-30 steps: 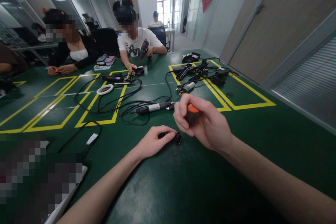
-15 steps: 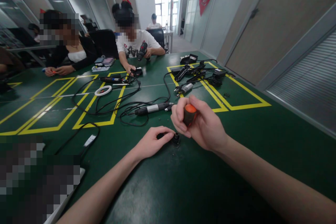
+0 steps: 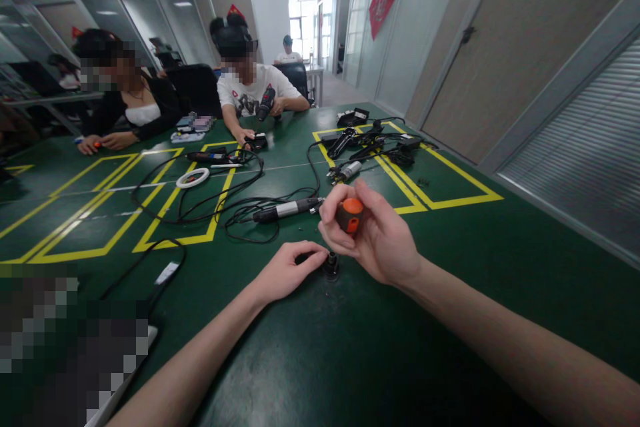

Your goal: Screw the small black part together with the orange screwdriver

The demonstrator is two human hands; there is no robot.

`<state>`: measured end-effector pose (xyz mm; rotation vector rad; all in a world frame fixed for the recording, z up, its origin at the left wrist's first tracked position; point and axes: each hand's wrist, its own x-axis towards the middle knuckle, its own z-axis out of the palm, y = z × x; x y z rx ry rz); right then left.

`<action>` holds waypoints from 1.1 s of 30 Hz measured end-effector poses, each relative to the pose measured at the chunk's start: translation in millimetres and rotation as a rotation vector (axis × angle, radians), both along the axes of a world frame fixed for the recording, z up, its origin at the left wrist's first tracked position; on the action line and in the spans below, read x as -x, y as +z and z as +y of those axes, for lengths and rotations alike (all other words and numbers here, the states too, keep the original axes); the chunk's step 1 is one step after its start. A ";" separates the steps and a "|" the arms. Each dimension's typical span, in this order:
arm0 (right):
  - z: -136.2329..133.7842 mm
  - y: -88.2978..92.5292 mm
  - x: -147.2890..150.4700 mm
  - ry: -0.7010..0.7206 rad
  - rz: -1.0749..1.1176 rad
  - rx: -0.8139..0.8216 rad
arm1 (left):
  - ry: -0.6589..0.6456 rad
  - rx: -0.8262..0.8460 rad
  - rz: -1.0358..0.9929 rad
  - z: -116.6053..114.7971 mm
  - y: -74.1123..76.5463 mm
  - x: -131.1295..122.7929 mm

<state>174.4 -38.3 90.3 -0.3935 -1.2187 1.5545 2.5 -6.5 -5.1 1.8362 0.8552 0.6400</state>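
Note:
My right hand (image 3: 375, 237) is wrapped round an upright screwdriver with a black and orange handle (image 3: 349, 213); its orange cap shows at the top. The tool stands over a small black round part (image 3: 331, 267) on the green table (image 3: 350, 347). My left hand (image 3: 285, 270) pinches that black part from the left, thumb and fingers closed on its side. The screwdriver's tip is hidden behind my fingers.
A black and silver rotary tool (image 3: 285, 209) with tangled black cables lies just beyond my hands. Further tools (image 3: 350, 140) sit inside yellow taped squares. A white ring (image 3: 193, 177) lies at the left. Two seated persons work across the table, one holding a drill (image 3: 265, 101).
My right hand with the screwdriver has shifted slightly left and tilted; the view has drifted a little. The left hand stays on the black part.

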 end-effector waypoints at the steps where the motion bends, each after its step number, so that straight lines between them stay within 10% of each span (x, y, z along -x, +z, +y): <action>1: -0.2 0.0 0.1 0.005 0.013 -0.005 | 0.001 0.001 0.002 -0.3 0.4 -0.1; 33: 4.0 -0.6 0.1 0.004 0.036 -0.012 | 0.006 0.027 0.001 -2.3 1.3 0.3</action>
